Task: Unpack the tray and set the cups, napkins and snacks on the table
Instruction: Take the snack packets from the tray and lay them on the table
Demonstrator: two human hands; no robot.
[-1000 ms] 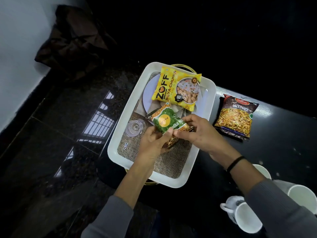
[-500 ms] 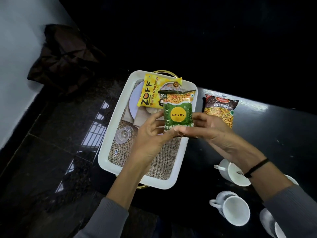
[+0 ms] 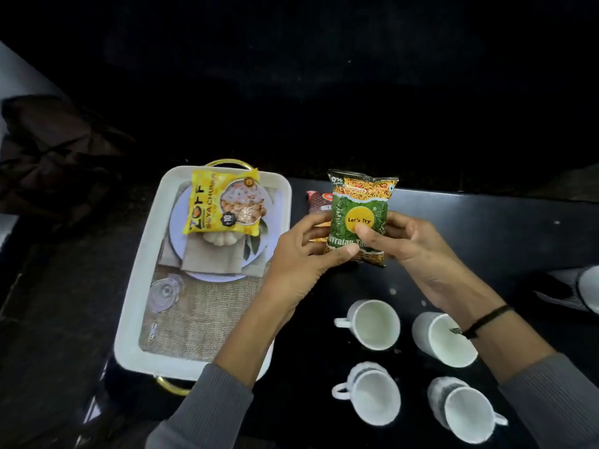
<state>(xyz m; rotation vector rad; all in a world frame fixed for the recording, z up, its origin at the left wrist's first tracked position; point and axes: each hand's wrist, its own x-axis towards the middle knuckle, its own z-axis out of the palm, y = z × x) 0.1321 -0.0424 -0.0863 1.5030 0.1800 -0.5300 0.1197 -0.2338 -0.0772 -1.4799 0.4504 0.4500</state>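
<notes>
A person holds the green snack packet (image 3: 359,215) in both hands at the centre of the frame, just right of the white tray (image 3: 136,319) and above the dark table (image 3: 486,228). The packet stands upright, its long axis running up and down the frame. Its sealed top points to the upper edge and its printed face is turned to the camera.

The left hand (image 3: 304,254) grips the packet's lower left side, thumb laid across the bottom front. The right hand (image 3: 411,251) grips the right side, with its thumb pressed on the yellow circle and its fingers curled behind.

A red-brown packet (image 3: 319,200) lies on the table behind the green one, mostly hidden by it and the left fingers.

In the upper part of the tray the yellow packet (image 3: 223,202) lies flat over a pale plate (image 3: 176,231), its lettering running up the frame. A folded beige napkin (image 3: 214,254) lies below it. A clear glass (image 3: 165,293) lies on the burlap mat (image 3: 194,325) in the lower left of the tray.

Four white cups stand on the table at lower right, in two rows: upper left cup (image 3: 372,324), upper right cup (image 3: 444,338), lower left cup (image 3: 369,393) and lower right cup (image 3: 463,409).
</notes>
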